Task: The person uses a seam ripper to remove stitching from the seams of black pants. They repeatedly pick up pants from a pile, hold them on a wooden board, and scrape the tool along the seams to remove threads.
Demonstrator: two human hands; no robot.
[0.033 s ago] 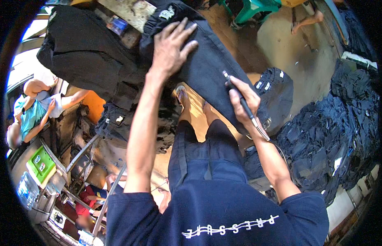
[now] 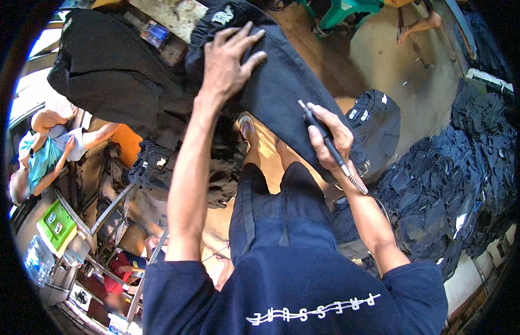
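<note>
Currently: left hand flat, fingers spread, pressing dark trousers draped over a bench; right hand clamped around a pen-like, probably corded tool, tip touching the cloth.

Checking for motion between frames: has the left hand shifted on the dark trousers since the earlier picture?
No. The left hand lies spread on the dark trousers, at the same spot relative to their white waistband label.

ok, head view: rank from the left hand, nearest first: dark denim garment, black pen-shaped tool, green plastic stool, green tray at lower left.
1. Dark denim garment, under the left hand, touching.
2. Black pen-shaped tool, lower right, in the right hand.
3. Green plastic stool, top right.
4. Green tray, far lower left.
</note>
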